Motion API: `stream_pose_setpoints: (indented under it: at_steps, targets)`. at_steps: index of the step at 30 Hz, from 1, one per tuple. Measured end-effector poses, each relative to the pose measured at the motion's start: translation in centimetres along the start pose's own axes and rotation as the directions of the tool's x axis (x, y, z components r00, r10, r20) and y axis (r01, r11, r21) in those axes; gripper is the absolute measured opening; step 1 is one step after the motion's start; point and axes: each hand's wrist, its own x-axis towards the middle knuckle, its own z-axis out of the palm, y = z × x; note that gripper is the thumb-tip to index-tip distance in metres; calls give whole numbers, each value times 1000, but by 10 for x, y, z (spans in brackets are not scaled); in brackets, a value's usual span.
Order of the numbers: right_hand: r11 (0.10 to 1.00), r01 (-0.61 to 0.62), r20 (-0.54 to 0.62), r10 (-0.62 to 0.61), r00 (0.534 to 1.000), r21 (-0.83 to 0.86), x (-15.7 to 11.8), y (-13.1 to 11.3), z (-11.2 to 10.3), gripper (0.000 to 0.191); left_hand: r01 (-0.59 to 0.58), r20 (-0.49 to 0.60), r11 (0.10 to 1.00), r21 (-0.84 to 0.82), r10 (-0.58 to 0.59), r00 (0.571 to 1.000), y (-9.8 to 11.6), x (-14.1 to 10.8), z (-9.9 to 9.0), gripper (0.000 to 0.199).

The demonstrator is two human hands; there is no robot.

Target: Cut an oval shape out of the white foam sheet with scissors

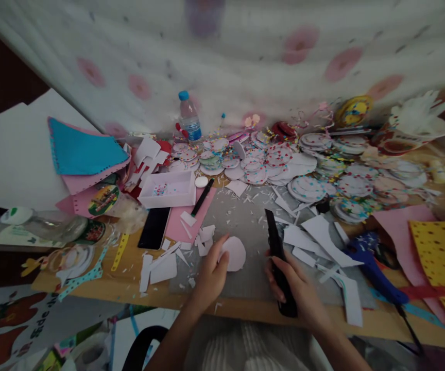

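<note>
Near the table's front edge, my left hand (214, 268) pinches the left side of a small white disc (237, 254) between thumb and fingers. To its right, my right hand (290, 281) is wrapped round a black utility knife (276, 242), whose tip points up and away from me. Disc and knife are apart. Under them lies a grey mat (251, 221) strewn with tiny white scraps. Cut white paper pieces (315, 239) lie beside the knife, and more scraps (164, 268) are left of my left hand.
Many decorated discs (307, 188) are piled along the back. A bottle (189, 118), a white tray (168, 189), a black phone (154, 228) and a marker (202, 197) stand or lie to the left. A blue glue gun (377, 273) and yellow sheet (441, 257) lie at right.
</note>
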Motion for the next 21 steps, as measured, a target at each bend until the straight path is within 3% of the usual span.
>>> stream_pose_setpoints:
  at_steps: [3, 7, 11, 16, 21]
  targets:
    - [1000, -1, -6, 1, 1000, 28, -6, 2, -3, 28, -145, -43, 979, 146, 153, 987, -3, -1, 8, 45]
    - [997, 9, -5, -9, 1000, 82, -12, 5, -6, 27, -309, -172, 909, 280, 364, 915, 2, -4, 8, 45]
    - [996, 8, -4, -7, 1000, 91, -13, 5, -8, 26, -350, -212, 909, 224, 396, 894, 10, -11, 0, 37]
    - [997, 12, 15, -14, 1000, 76, -5, -1, -4, 26, -251, -188, 964, 91, 264, 946, 17, -16, -15, 25]
    - [998, 15, 40, -18, 999, 59, 12, -8, 5, 27, -390, -146, 888, 243, 431, 890, 26, -8, -36, 23]
